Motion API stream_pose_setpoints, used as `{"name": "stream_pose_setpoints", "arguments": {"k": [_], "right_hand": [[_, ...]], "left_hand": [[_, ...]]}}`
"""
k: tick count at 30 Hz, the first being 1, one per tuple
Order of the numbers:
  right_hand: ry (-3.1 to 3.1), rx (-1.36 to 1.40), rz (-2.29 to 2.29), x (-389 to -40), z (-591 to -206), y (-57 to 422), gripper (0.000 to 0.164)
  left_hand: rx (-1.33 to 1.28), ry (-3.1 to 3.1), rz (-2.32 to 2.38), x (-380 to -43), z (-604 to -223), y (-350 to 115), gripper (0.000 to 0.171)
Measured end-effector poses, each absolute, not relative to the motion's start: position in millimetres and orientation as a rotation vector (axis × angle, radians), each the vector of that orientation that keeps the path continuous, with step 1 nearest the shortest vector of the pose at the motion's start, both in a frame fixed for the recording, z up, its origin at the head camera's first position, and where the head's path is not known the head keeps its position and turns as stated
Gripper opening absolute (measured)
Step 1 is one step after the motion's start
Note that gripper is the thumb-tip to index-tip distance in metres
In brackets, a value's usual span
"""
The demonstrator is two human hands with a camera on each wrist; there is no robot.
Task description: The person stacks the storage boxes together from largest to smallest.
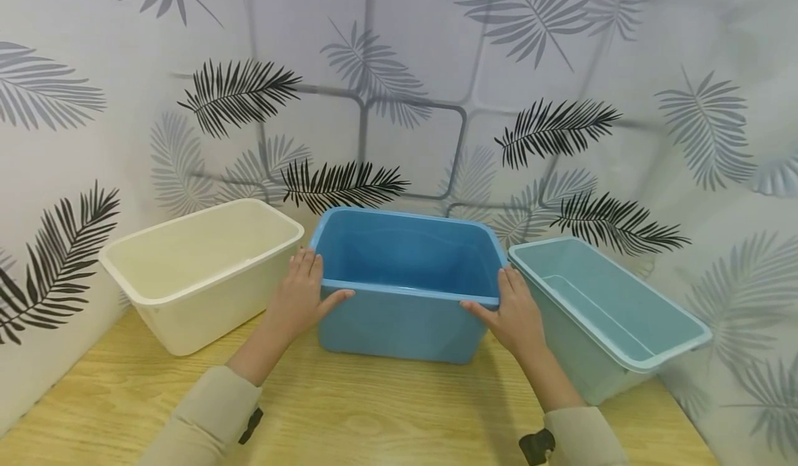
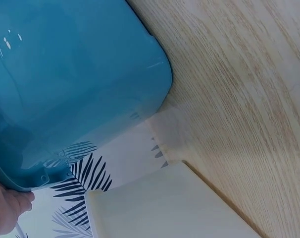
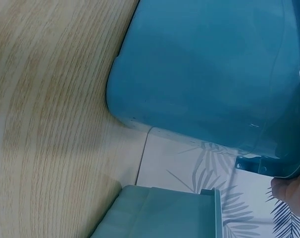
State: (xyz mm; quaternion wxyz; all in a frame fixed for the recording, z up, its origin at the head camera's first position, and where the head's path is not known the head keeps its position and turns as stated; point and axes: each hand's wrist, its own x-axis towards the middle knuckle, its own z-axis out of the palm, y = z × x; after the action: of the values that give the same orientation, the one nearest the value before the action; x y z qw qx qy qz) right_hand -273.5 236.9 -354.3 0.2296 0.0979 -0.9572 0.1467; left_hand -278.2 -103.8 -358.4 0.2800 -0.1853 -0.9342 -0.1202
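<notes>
A blue plastic bin (image 1: pixel 399 324) stands upright on the wooden table, its open top facing up and nothing visible inside. At its left end, my left hand (image 1: pixel 303 293) grips the rim, thumb laid along the front edge. My right hand (image 1: pixel 516 310) holds the opposite end of the rim in the same way, thumb pointing inward. Fingertips tuck beneath the rim in the left wrist view, next to the blue bin's side wall (image 2: pixel 85 64). The right wrist view shows the right fingers (image 3: pixel 286 191) under the rim too.
To the left is a cream bin (image 1: pixel 218 307), angled, close to the left hand. A pale teal bin (image 1: pixel 598 314) sits on the right, slanted, near the right hand. Behind them rises a wall (image 1: pixel 411 57) with a leaf pattern. The wooden table (image 1: pixel 374 410) extends in front.
</notes>
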Motion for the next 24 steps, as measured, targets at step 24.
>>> {"name": "stream_pose_setpoints", "arguments": {"k": [24], "right_hand": [[-2.586, 0.266, 0.373, -263.8, -356.1, 235.5, 0.093]], "left_hand": [[-0.493, -2.477, -0.318, -269.5, -358.8, -104.2, 0.096]]}}
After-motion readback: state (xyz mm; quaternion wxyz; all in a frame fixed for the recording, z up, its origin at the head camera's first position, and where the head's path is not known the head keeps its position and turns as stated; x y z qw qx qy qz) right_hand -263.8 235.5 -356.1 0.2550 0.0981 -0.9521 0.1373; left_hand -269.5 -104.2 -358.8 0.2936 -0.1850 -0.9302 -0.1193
